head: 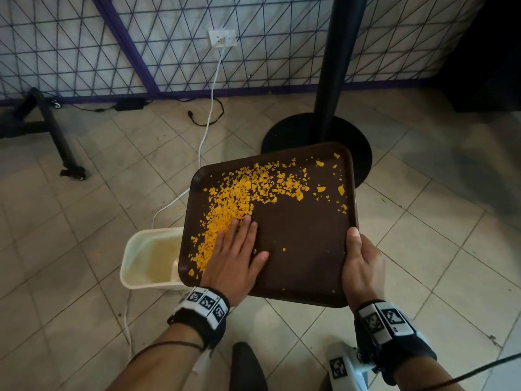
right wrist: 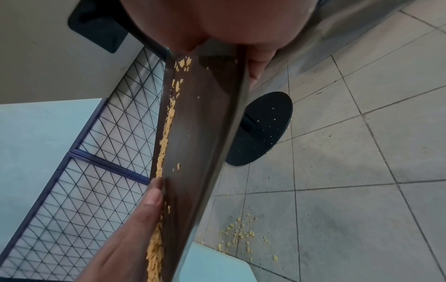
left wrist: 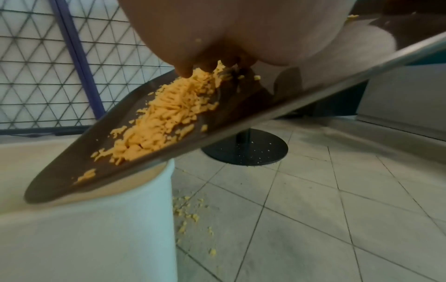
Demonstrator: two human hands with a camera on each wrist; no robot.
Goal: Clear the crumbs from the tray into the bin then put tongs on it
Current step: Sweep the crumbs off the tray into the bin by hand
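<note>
While tilted down toward the white bin [head: 146,256] just left of the flat, straight-fingered left hand [head: 235,256] pressing orange crumbs [head: 225,218] binward, was gripped at its near-right rim, the brown tray [head: 304,235], by the right hand [head: 362,268], above tiled floor [head: 423,221] with spilled bits, tongs unseen.

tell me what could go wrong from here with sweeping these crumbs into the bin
1. Only one corner of the tilted tray overhangs the bin, so crumbs pushed by the left hand could go over the edge beside it; some spilled crumbs already lie on the floor.
2. The right hand alone grips the tray's rim, so a firm sweep might tip it.
</note>
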